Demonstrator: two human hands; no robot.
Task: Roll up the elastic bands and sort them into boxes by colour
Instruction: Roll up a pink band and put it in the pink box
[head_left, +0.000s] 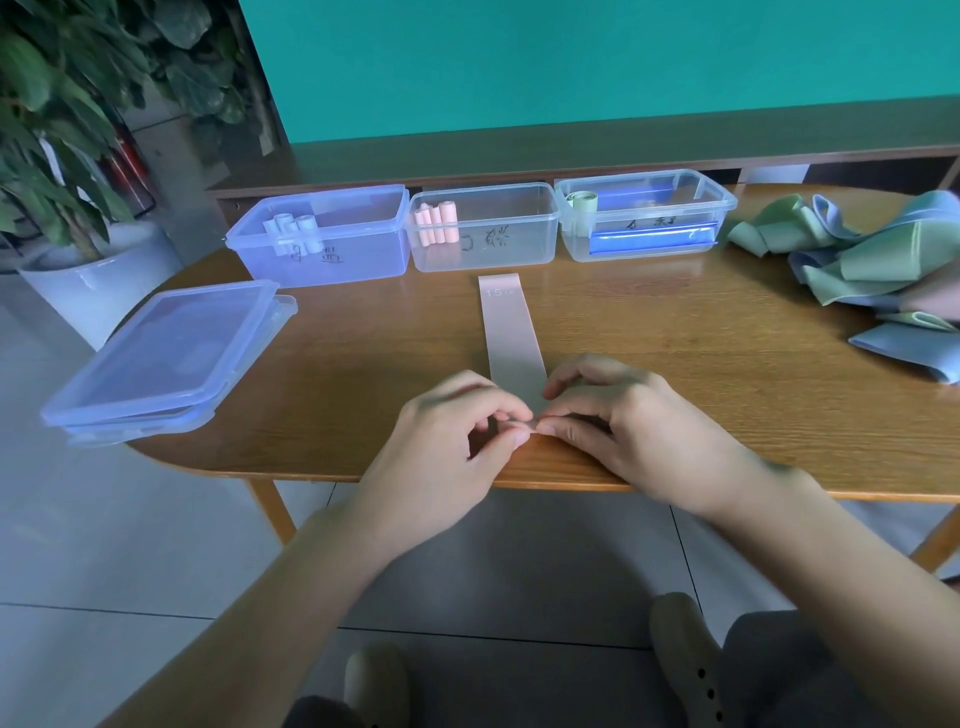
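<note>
A pink elastic band (509, 332) lies flat on the wooden table (727, 374), stretching away from me toward the boxes. My left hand (457, 436) and my right hand (618, 421) pinch its near end at the table's front edge, fingertips meeting. Three clear boxes stand in a row at the back: the left box (332, 249) holds pale blue rolls (293, 228), the middle box (493, 244) holds pink rolls (436, 223), and the right box (649, 218) holds a green roll (582, 200).
A heap of unrolled green, blue and pink bands (872, 265) lies at the table's right. Stacked box lids (166, 353) overhang the left edge. A potted plant (67, 156) stands beyond the left end, on a tiled floor.
</note>
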